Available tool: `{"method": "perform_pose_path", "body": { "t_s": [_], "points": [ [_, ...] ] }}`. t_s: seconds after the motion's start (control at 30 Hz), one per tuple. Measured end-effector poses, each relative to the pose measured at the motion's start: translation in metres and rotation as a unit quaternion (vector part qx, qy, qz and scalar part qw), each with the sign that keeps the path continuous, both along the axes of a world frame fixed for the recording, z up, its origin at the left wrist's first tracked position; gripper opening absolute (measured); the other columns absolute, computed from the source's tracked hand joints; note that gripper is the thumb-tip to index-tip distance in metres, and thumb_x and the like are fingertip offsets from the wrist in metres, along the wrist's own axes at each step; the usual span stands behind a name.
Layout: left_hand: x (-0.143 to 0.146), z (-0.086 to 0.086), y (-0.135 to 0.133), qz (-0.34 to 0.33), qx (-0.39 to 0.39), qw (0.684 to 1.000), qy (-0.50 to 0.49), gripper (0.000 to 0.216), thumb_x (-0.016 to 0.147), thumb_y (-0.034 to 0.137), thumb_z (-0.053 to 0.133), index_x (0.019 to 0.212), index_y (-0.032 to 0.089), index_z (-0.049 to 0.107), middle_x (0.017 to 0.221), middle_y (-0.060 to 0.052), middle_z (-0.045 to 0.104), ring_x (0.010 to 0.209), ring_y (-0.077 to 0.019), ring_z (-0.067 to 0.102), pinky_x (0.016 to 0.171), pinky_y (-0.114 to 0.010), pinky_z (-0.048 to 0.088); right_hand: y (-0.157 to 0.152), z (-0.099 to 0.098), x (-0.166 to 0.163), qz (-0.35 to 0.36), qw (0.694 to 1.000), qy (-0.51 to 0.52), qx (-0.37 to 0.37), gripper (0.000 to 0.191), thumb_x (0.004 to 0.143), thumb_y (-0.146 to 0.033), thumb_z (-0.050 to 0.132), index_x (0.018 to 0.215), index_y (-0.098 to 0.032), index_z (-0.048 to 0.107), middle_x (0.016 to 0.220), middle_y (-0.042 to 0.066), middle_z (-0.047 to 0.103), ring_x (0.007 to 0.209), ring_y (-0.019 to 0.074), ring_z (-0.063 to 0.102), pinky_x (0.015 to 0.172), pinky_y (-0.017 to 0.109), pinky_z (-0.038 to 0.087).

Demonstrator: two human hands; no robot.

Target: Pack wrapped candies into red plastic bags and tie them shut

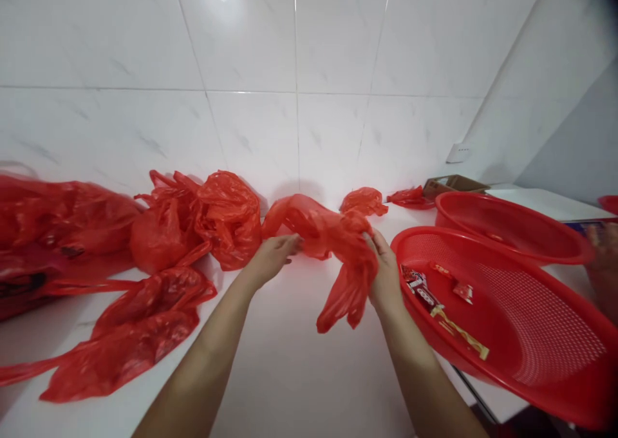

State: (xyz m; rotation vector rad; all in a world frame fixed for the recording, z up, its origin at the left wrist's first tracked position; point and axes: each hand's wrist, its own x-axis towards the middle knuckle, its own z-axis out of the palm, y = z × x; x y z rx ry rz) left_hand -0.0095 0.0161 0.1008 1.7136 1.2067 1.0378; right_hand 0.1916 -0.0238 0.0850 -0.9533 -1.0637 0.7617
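**Red bag held crosswise over counter**

The red plastic bag (323,232) is lying with its long axis left to right, just above the white counter (290,361). The left hand (270,257) is pinching one end and the right hand (386,274) is gripping the other, where a loose tail is hanging down. The near basket (541,335) is holding wrapped sweets (425,293). The contents of the far basket (512,232) cannot be made out.

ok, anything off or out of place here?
Crumpled red plastic bags lie strewn over the white counter on the left. The near red perforated plastic basket, holding a few wrapped sweets, seems to overhang the counter's edge. Left hand and right hand grip another red plastic bag; nothing looks spilled.
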Motion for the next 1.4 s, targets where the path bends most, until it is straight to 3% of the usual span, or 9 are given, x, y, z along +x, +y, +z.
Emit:
{"method": "perform_pose_path", "body": {
  "t_s": [0.07, 0.2, 0.4, 0.7, 0.87, 0.97, 1.1, 1.27, 1.4],
  "points": [
    [0.002, 0.001, -0.034, -0.008, -0.047, 0.995, -0.086, 0.055, 0.090, 0.059, 0.041, 0.120, 0.016, 0.058, 0.111, -0.016, 0.069, 0.098, -0.0283, 0.067, 0.074, -0.042, 0.057, -0.013, -0.012, -0.009, -0.026, 0.998, -0.053, -0.001, 0.038, 0.090, -0.042, 0.050, 0.120, -0.022, 0.060, 0.119, 0.007, 0.063, 0.110, 0.0214, 0.057, 0.093, 0.036, 0.047],
    [0.017, -0.014, -0.082, -0.014, -0.058, 0.981, -0.186, 0.058, 0.074, 0.046, 0.071, 0.122, 0.020, 0.053, 0.120, -0.014, 0.066, 0.104, -0.0267, 0.065, 0.081, -0.038, 0.055, -0.035, -0.028, -0.028, 0.012, 0.991, -0.130, -0.022, 0.038, 0.088, -0.041, 0.053, 0.120, -0.022, 0.063, 0.121, 0.007, 0.063, 0.115, 0.0217, 0.056, 0.102, 0.040, 0.042],
    [-0.027, -0.028, -0.091, 0.154, -0.055, 0.955, -0.246, 0.049, 0.072, 0.042, 0.072, 0.112, 0.020, 0.054, 0.075, 0.000, 0.071, 0.064, -0.0166, 0.068, 0.061, -0.027, 0.053, -0.055, -0.026, -0.009, 0.077, 0.987, -0.084, -0.112, 0.036, 0.079, -0.042, 0.061, 0.108, -0.021, 0.064, 0.079, 0.000, 0.063, 0.069, 0.0156, 0.061, 0.060, 0.026, 0.050],
    [-0.087, -0.048, -0.115, 0.158, -0.142, 0.970, -0.116, 0.051, 0.071, 0.054, 0.070, 0.104, 0.018, 0.055, 0.066, -0.001, 0.069, 0.058, -0.0201, 0.066, 0.059, -0.032, 0.052, -0.052, -0.036, 0.012, -0.061, 0.989, -0.099, -0.092, 0.027, 0.085, -0.046, 0.049, 0.095, -0.022, 0.056, 0.062, -0.003, 0.051, 0.049, 0.0126, 0.042, 0.045, 0.024, 0.032],
    [-0.067, -0.042, -0.136, 0.303, 0.120, 0.942, 0.081, 0.041, 0.084, 0.049, 0.058, 0.113, 0.021, 0.053, 0.112, -0.012, 0.065, 0.107, -0.0301, 0.061, 0.093, -0.049, 0.045, -0.055, -0.034, 0.008, -0.071, 0.989, -0.094, -0.086, 0.026, 0.087, -0.046, 0.046, 0.098, -0.024, 0.053, 0.057, -0.005, 0.043, 0.044, 0.0119, 0.036, 0.041, 0.024, 0.027],
    [-0.030, -0.042, -0.147, 0.247, 0.240, 0.930, 0.130, 0.033, 0.083, 0.038, 0.062, 0.113, 0.025, 0.056, 0.131, -0.010, 0.054, 0.124, -0.0291, 0.048, 0.106, -0.049, 0.034, -0.060, -0.027, 0.001, -0.032, 0.994, -0.053, -0.092, 0.028, 0.087, -0.049, 0.046, 0.099, -0.024, 0.050, 0.057, -0.005, 0.044, 0.045, 0.0122, 0.040, 0.042, 0.024, 0.031],
    [-0.003, -0.061, -0.141, 0.155, 0.134, 0.974, 0.099, 0.018, 0.079, 0.028, 0.062, 0.096, 0.026, 0.069, 0.112, -0.006, 0.068, 0.111, -0.0303, 0.058, 0.100, -0.050, 0.041, -0.067, -0.026, -0.002, 0.029, 0.992, -0.023, -0.117, 0.030, 0.087, -0.052, 0.045, 0.100, -0.025, 0.048, 0.056, -0.006, 0.046, 0.044, 0.0124, 0.043, 0.042, 0.023, 0.033],
    [-0.039, -0.071, -0.124, 0.167, 0.036, 0.985, 0.005, 0.018, 0.077, 0.028, 0.059, 0.087, 0.021, 0.071, 0.086, -0.004, 0.074, 0.082, -0.0239, 0.068, 0.077, -0.036, 0.054, -0.063, -0.053, 0.029, 0.000, 0.986, -0.096, -0.138, 0.032, 0.087, -0.051, 0.045, 0.103, -0.024, 0.050, 0.053, -0.007, 0.043, 0.042, 0.0125, 0.040, 0.043, 0.024, 0.030],
    [-0.060, -0.059, -0.120, 0.197, -0.002, 0.979, -0.059, 0.023, 0.075, 0.036, 0.062, 0.089, 0.019, 0.067, 0.075, -0.001, 0.070, 0.066, -0.0173, 0.064, 0.061, -0.027, 0.051, -0.069, -0.054, 0.036, -0.084, 0.957, -0.252, -0.113, 0.026, 0.088, -0.041, 0.048, 0.105, -0.021, 0.052, 0.074, 0.001, 0.061, 0.060, 0.0166, 0.054, 0.058, 0.030, 0.043]
  ]
}}
